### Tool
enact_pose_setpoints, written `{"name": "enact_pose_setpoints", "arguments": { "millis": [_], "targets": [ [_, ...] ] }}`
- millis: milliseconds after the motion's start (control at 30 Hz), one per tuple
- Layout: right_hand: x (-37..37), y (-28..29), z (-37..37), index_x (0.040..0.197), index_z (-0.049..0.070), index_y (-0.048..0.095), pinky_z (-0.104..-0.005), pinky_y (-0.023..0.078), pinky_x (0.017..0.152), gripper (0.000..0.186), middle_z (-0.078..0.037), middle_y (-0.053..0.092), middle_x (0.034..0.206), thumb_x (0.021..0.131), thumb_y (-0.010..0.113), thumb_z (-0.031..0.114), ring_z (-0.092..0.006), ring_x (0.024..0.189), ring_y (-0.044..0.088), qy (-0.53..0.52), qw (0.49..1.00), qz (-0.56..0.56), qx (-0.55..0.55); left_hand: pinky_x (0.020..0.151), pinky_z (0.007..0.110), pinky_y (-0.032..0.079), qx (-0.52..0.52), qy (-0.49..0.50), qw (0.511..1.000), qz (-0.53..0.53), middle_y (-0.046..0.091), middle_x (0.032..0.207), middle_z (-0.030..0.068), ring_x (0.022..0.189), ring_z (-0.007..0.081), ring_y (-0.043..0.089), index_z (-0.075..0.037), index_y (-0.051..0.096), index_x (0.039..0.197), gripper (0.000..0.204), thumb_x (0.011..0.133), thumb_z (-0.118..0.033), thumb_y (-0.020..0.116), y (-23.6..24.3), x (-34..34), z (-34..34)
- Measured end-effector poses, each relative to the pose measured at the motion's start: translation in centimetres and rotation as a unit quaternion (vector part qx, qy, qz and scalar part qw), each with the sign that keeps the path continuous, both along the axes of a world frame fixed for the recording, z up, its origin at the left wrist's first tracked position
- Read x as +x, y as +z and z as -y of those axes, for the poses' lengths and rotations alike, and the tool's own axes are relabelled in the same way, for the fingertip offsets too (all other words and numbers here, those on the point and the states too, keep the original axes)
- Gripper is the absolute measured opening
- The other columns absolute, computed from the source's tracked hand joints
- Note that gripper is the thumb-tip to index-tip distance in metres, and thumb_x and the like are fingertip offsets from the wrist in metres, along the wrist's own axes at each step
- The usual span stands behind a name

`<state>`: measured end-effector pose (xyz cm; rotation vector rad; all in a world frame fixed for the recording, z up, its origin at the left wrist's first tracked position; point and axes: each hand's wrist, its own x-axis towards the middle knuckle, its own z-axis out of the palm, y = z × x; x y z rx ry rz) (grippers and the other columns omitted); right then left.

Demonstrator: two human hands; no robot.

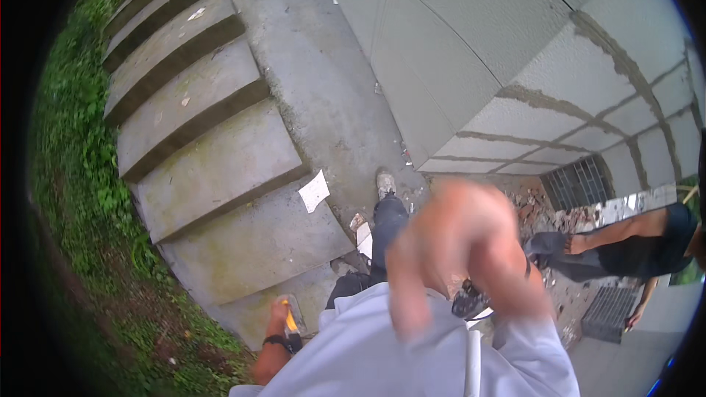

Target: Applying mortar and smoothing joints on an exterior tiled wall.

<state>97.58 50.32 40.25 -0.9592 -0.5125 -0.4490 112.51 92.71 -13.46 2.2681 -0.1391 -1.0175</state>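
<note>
Low at the left, my left hand (278, 314) is closed around a yellow-handled tool (291, 317) with a black end and what looks like a flat grey blade. Its exact kind is hard to make out. A dark band circles that wrist. My right hand (467, 231) is raised close in front of me, bent at the wrist and smeared by motion. Its fingers are too blurred to show whether they hold anything. My light grey shirt (390, 345) fills the lower middle, and one shoe (385, 182) stands on the concrete.
Concrete steps (220, 165) climb at the left beside green plants (92, 176). White broken pieces (314, 191) lie by the lowest steps. A wall of grey-jointed panels (544, 114) rises at the right. Another person (625, 246) in dark clothes stands near rubble (529, 209) and grey brick-patterned blocks (610, 314).
</note>
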Motion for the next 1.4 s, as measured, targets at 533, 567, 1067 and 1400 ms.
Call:
{"name": "enact_pose_setpoints", "arguments": {
  "millis": [533,567,1067,1400],
  "targets": [
    [-36.7,-36.9,-16.2,0.131,0.011,0.053,-0.0500,0.046,0.093,0.051,-0.022,0.062,0.119,0.089,0.056,0.040,-0.0402,0.111,0.059,0.055,0.410,-0.850,-0.325,0.057,0.032,0.049,-0.024,-0.176,0.978,-0.106,0.061,0.082,0.0057,0.065,0.0163,0.058,-0.010,0.063,0.116,0.037,0.083,0.002,0.053,4.6,12.5,18.3],
    [-35.1,-37.6,-15.6,0.128,0.009,0.054,-0.0484,0.047,0.093,0.047,-0.021,0.063,0.118,0.088,0.054,0.032,-0.0398,0.110,0.059,-0.070,0.439,-0.840,-0.311,0.055,0.032,0.050,-0.055,-0.216,0.972,-0.072,0.059,0.079,0.0059,0.063,0.0164,0.058,-0.009,0.061,0.117,0.038,0.082,0.003,0.052,5.8,13.0,20.3],
    [-17.5,-33.2,-5.2,0.125,0.000,0.049,-0.0427,0.048,0.095,0.047,-0.022,0.059,0.120,0.086,0.057,0.025,-0.0365,0.114,0.057,-0.142,0.560,-0.647,-0.498,0.068,0.032,0.051,-0.011,-0.181,0.976,-0.120,0.064,0.090,0.0071,0.077,0.0203,0.063,-0.012,0.065,0.115,0.043,0.076,0.005,0.057,3.2,8.4,11.6],
    [-19.4,-33.7,-8.2,0.119,-0.002,0.056,-0.0450,0.035,0.107,0.044,-0.024,0.052,0.130,0.082,0.061,0.020,-0.0412,0.126,0.043,-0.221,0.693,-0.423,-0.541,0.056,0.037,0.054,0.122,-0.110,0.980,-0.115,0.069,0.078,0.0128,0.063,0.0227,0.068,-0.013,0.070,0.104,0.029,0.081,0.000,0.057,-1.5,5.9,-8.6]
  ]
}}
